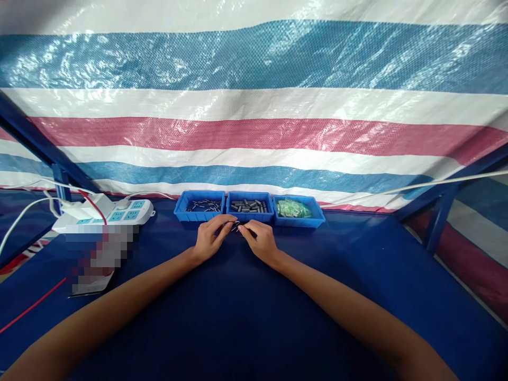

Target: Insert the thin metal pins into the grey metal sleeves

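My left hand (211, 236) and my right hand (260, 241) are close together over the blue table, just in front of the middle bin. Both have thumb and fingers pinched. Anything between the fingertips is too small to make out. Several small dark pieces with shiny ends (235, 227) lie between the hands. Behind them stand three blue plastic bins in a row. Thin metal pin-like parts (206, 205) are in the left bin (197, 216). Dark grey cylinders (249, 205) fill the middle bin (251, 216). The right bin (300, 221) holds greenish, see-through small pieces (292, 208).
A white power strip (137, 212) with plugs and cables sits at the back left. By it lies a phone-like flat object (93, 283), partly blurred out. A red cable (34, 306) crosses the table's left side. Striped sheeting (254, 132) hangs behind, between blue frame bars (436, 225).
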`<action>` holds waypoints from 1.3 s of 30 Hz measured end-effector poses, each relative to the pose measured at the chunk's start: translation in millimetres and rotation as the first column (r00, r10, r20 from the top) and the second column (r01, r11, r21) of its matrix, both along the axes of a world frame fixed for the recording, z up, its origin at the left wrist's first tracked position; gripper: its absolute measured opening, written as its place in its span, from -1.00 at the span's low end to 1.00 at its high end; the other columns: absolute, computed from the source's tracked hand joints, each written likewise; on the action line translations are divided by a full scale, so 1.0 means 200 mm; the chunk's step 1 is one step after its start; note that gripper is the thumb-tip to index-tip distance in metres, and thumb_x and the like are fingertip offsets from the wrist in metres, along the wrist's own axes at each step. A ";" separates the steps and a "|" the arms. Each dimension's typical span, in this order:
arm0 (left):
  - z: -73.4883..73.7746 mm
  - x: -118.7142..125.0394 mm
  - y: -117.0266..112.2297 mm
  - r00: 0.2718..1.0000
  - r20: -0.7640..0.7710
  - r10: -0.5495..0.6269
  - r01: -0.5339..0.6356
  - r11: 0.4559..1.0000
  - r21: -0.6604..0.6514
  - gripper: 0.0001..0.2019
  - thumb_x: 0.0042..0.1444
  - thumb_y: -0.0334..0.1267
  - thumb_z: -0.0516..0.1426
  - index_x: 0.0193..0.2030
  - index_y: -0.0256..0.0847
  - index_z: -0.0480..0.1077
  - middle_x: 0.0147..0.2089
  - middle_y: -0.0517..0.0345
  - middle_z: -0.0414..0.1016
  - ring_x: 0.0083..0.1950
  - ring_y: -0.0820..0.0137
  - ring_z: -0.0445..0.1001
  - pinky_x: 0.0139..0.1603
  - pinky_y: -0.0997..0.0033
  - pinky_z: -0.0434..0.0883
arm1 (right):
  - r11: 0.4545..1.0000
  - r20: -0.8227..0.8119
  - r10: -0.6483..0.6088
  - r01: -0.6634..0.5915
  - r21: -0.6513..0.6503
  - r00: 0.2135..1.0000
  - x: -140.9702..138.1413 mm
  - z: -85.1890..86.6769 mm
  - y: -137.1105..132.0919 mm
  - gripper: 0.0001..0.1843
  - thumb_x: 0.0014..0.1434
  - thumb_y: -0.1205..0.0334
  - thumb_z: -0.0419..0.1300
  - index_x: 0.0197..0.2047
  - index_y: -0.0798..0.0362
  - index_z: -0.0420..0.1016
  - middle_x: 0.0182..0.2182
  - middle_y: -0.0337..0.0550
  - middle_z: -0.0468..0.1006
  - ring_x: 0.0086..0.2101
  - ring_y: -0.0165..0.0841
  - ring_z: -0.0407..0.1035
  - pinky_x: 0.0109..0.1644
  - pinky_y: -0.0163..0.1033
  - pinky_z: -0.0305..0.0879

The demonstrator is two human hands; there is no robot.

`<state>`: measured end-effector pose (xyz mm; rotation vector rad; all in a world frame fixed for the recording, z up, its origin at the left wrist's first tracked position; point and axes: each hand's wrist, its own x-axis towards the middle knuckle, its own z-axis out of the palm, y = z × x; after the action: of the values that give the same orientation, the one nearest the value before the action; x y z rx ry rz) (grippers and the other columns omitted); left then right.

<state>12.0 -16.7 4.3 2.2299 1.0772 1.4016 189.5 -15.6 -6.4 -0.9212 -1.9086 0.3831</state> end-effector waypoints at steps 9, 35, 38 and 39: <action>-0.04 -0.02 0.01 0.995 0.097 -0.034 0.044 0.994 -0.104 -0.82 0.29 -0.23 -0.08 -0.11 -0.21 0.29 -0.38 0.20 0.41 -0.58 0.60 0.27 -0.49 0.57 0.27 | 1.000 0.016 -0.028 0.028 -0.001 0.999 0.00 0.01 0.00 -0.65 0.29 0.16 0.01 -0.50 0.07 0.39 -0.59 -0.24 0.32 -0.53 -0.43 0.23 -0.42 -0.31 0.14; -0.06 -0.02 0.03 0.998 -0.061 -0.028 0.023 0.997 -0.077 -0.76 0.26 -0.17 -0.02 -0.01 -0.23 0.25 -0.60 0.35 0.26 -0.59 0.53 0.25 -0.51 0.57 0.23 | 0.998 -0.074 0.046 -0.043 0.036 0.996 0.01 -0.01 -0.01 -0.83 0.24 0.18 0.08 -0.18 0.03 0.45 -0.43 -0.16 0.42 -0.49 -0.41 0.29 -0.37 -0.29 0.29; -0.06 -0.02 0.03 0.998 -0.043 -0.045 0.040 0.993 -0.112 -0.76 0.27 -0.16 -0.03 -0.02 -0.22 0.25 -0.60 0.35 0.26 -0.60 0.54 0.25 -0.53 0.58 0.22 | 0.996 -0.037 0.093 -0.093 0.018 0.995 0.01 0.00 -0.01 -0.82 0.27 0.19 0.05 -0.26 0.03 0.45 -0.39 -0.13 0.44 -0.50 -0.42 0.28 -0.38 -0.29 0.27; -0.06 -0.02 0.03 0.998 -0.036 -0.046 0.042 0.992 -0.121 -0.76 0.27 -0.16 -0.04 -0.02 -0.22 0.25 -0.61 0.35 0.26 -0.61 0.55 0.24 -0.54 0.59 0.21 | 0.995 -0.031 0.096 -0.095 0.011 0.995 0.01 0.00 -0.01 -0.82 0.27 0.20 0.04 -0.26 0.03 0.44 -0.39 -0.13 0.44 -0.50 -0.42 0.28 -0.37 -0.29 0.27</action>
<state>7.9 -10.4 -8.5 2.1893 1.0879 1.2472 190.5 -18.1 -6.8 -0.8149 -1.9286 0.4424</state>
